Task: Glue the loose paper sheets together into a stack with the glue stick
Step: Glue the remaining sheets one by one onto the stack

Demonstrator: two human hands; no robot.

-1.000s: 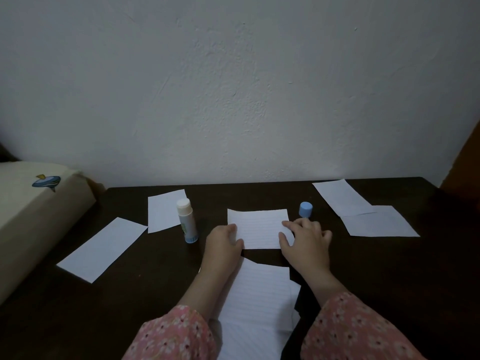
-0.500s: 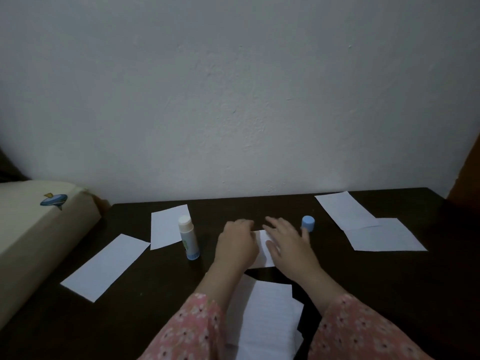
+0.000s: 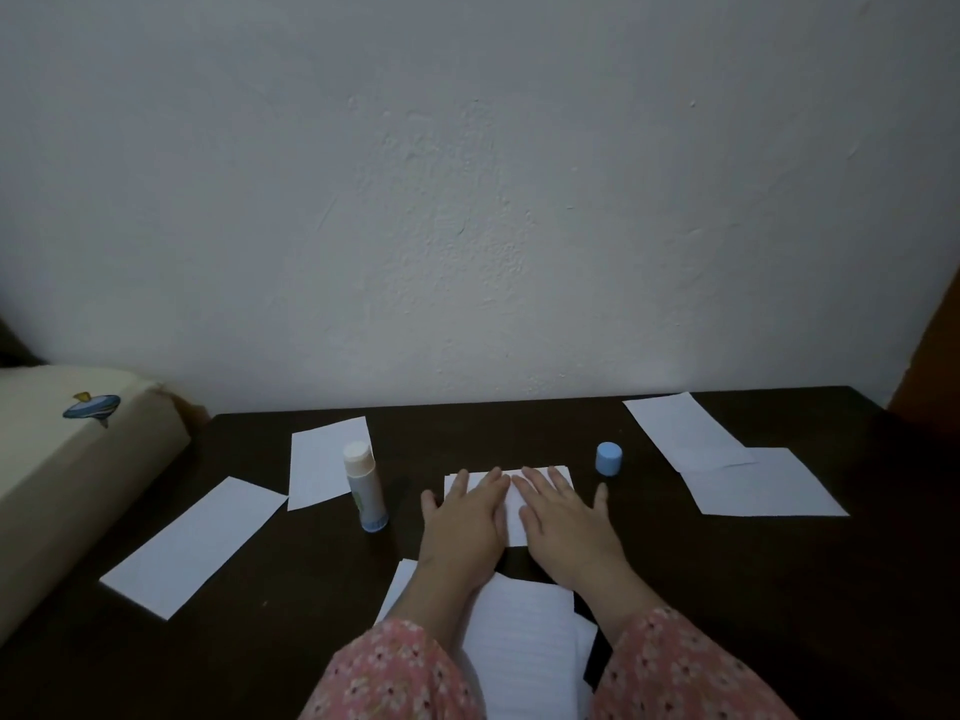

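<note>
A small lined paper sheet (image 3: pixel 511 514) lies in the middle of the dark table (image 3: pixel 779 589). My left hand (image 3: pixel 464 519) and my right hand (image 3: pixel 566 522) rest flat on it, side by side, fingers spread, covering most of it. The uncapped glue stick (image 3: pixel 365 492) stands upright just left of my left hand. Its blue cap (image 3: pixel 608 458) stands right of the sheet. More lined sheets (image 3: pixel 524 646) lie between my forearms near the front edge.
Loose white sheets lie about: one long piece (image 3: pixel 195 545) at the left, one (image 3: pixel 324 462) behind the glue stick, two overlapping (image 3: pixel 727 459) at the right. A beige cushion-like object (image 3: pixel 67 459) borders the table's left. A white wall stands behind.
Both hands moved from the sheet's near corners onto its top and now lie flat over it. The camera tilted upward a little.
</note>
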